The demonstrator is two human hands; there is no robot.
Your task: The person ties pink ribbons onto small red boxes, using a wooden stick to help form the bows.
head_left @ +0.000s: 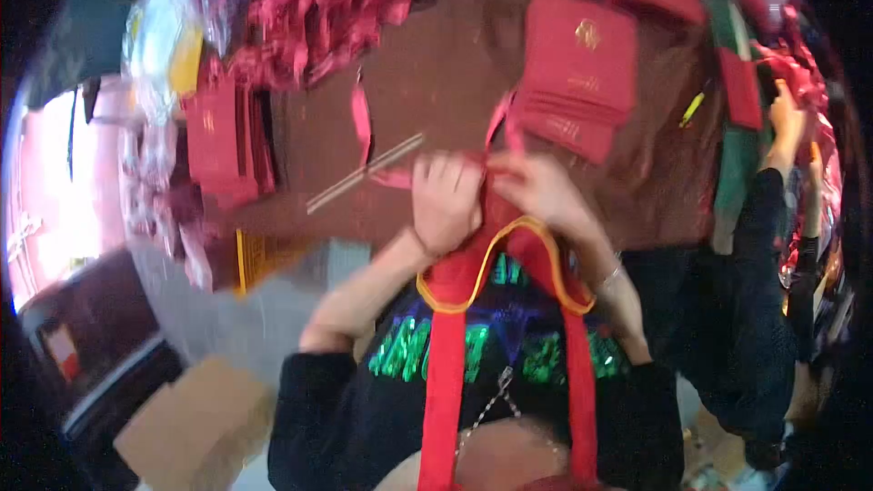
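Close in front of my chest, over the near edge of the table, both hands are together. My left hand [446,202] is closed, and a pinkish-red ribbon [391,178] runs into it from the left. Beside it, my right hand [544,189] has its fingers bent in a pinch on a red ribbon [514,132] that comes up between the hands. What lies under the fingers is partly hidden and blurred. A red apron [450,286] with yellow trim hangs just below the hands.
A stack of red printed pouches [580,59] lies ahead on the brown table [427,64], with another stack [223,141] at left. A thin stick [364,173], a yellow-green marker [693,109] and a red fabric heap [327,0] are around. A co-worker's hand [787,118] reaches in at right.
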